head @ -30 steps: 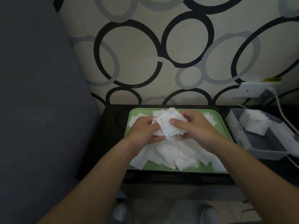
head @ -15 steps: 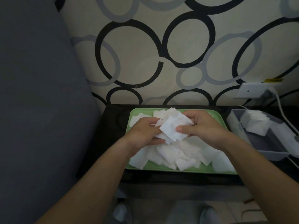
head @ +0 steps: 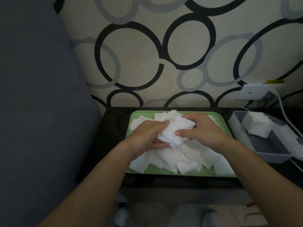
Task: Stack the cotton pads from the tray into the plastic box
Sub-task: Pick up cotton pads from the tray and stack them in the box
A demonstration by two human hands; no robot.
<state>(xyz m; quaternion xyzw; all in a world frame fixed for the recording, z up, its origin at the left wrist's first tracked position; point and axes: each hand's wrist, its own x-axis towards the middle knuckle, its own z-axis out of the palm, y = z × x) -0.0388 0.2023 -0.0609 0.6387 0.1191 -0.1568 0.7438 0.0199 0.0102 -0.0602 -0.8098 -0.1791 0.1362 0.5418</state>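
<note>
A green tray (head: 164,173) on the dark table holds a loose heap of white square cotton pads (head: 177,159). Above the heap, both hands hold a small bundle of pads (head: 173,132) between them. My left hand (head: 147,135) grips the bundle from the left, fingers curled under it. My right hand (head: 203,130) pinches it from the right, thumb on top. To the right stands a grey plastic box (head: 265,149) with a stack of pads (head: 255,125) at its far end.
A dark grey cushion or sofa side (head: 41,112) fills the left. The patterned wall rises right behind the table. A white wall socket (head: 255,94) with a cable (head: 285,112) sits above the box. The table's front edge is near my forearms.
The bundle has been drawn lower and closer between my hands, and my fingers have closed more tightly round it. The view has shifted slightly.
</note>
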